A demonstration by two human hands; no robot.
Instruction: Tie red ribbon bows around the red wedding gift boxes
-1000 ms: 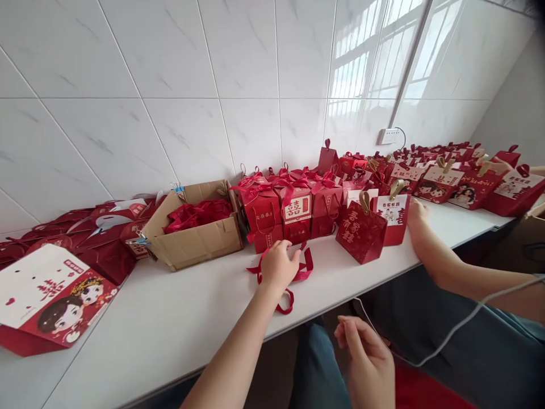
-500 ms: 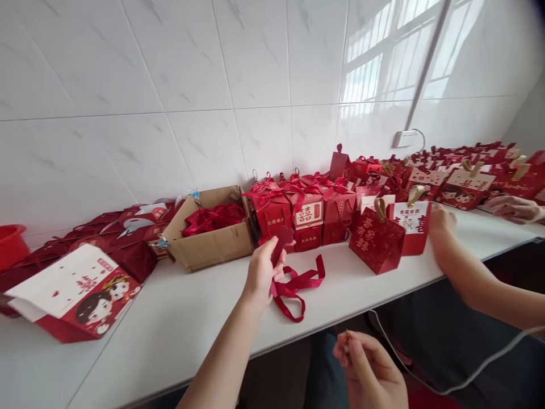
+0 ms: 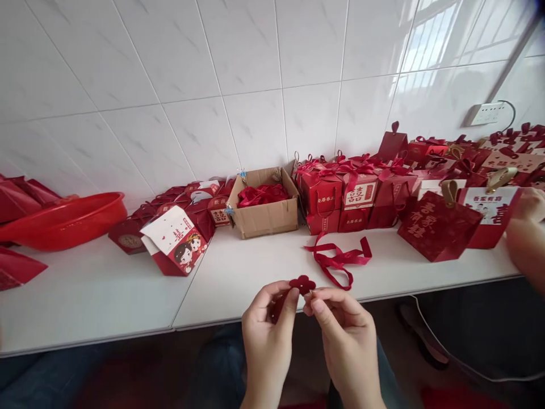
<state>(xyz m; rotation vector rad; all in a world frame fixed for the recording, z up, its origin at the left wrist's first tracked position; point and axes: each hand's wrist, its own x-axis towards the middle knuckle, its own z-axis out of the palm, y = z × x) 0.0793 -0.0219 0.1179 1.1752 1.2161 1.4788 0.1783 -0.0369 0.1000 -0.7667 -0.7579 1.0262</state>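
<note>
Pinched in my left hand (image 3: 270, 324) is a dark red strap with a flower-shaped end (image 3: 302, 284), which has a small hole in its middle. My right hand (image 3: 340, 324) is closed in a pinch right beside the flower, its fingertips on a tiny object too small to name. Both hands are held in front of the table's near edge. Just beyond them, a loose red ribbon (image 3: 336, 260) lies curled on the white table (image 3: 238, 272).
Behind stands a cardboard box (image 3: 268, 218) of red ribbon, beside stacked red gift boxes (image 3: 321, 193). To the left are an open gift box (image 3: 174, 244) and a red basin (image 3: 72, 224). Dark red boxes (image 3: 438, 227) and a co-worker's hand (image 3: 530, 210) are at right.
My left hand has drawn back from over the table with the strap. My right hand has risen to meet it at the flower end. The view has turned left.
</note>
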